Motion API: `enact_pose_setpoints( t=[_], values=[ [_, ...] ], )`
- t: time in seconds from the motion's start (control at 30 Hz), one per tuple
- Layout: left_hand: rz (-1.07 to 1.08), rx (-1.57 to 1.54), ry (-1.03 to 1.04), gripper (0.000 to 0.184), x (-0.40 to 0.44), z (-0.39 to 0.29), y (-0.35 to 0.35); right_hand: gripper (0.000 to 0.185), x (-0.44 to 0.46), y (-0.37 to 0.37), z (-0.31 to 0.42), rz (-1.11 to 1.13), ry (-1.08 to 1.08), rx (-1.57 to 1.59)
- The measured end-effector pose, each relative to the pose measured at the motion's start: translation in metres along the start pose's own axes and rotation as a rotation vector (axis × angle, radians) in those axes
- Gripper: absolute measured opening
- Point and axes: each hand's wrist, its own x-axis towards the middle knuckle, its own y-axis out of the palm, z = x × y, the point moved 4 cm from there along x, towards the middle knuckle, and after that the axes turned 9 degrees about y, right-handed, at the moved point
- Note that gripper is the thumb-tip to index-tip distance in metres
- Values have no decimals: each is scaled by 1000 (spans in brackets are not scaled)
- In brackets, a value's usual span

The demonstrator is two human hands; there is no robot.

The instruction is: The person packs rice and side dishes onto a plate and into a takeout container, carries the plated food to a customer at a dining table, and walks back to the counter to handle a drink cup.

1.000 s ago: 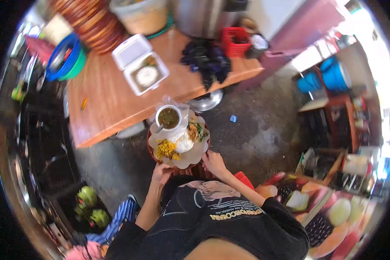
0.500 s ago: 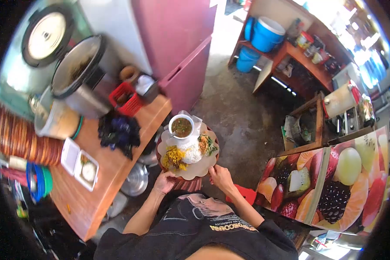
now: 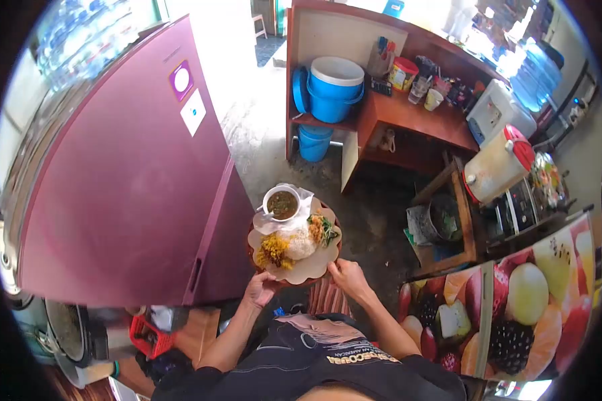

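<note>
A round brown plate [image 3: 336,257] lined with scalloped paper is held level in front of me. My left hand [image 3: 260,289] grips its near left rim and my right hand [image 3: 347,276] its near right rim. On the paper lie a mound of white rice [image 3: 299,243], a yellow shredded dish [image 3: 274,250] on the left and greens with an orange topping [image 3: 322,229] on the right. A white bowl of soup [image 3: 281,204] stands at the far side, with a spoon handle at its left edge and white tissue beside it. The fingers under the rim are hidden.
A purple fridge [image 3: 124,174] stands close on my left. Ahead is a brown counter [image 3: 421,120] with blue buckets [image 3: 336,90]. A wooden frame stand [image 3: 471,220] and fruit-printed cabinet [image 3: 515,301] are on the right. A red basket [image 3: 150,337] sits lower left.
My view has turned and moved forward past the wooden table, which has slid to the lower left. The fridge now fills the left side. Both hands still hold the plate.
</note>
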Motion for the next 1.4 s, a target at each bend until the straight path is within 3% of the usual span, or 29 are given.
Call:
enact_pose_setpoints(
  t=[0.33,0.5,0.63,0.83,1.03,1.13,1.2,1.33,1.4],
  values=[
    [-51,-83,147,48,264,-79,36,41,312,-33,32,191,-1,36],
    [-128,-112,296,47,358,-138,32,41,432,-23,91,367,-4,-8],
    [-103,-197,369,47,418,-193,22,44,516,-1,141,411,-72,50],
    [-229,-195,487,47,510,-280,-6,42,621,29,199,440,-79,103],
    [-216,-238,495,41,610,-393,-48,37,748,90,253,399,-140,94],
    [-221,-165,444,41,668,-458,-83,33,819,127,292,276,-214,108],
    [-253,-202,398,40,697,-495,-100,32,846,141,308,327,-70,138],
    [-108,-119,324,38,766,-571,-100,30,897,152,337,133,-84,104],
    [-150,-190,311,40,815,-599,-114,28,918,143,348,69,11,101]
  ],
)
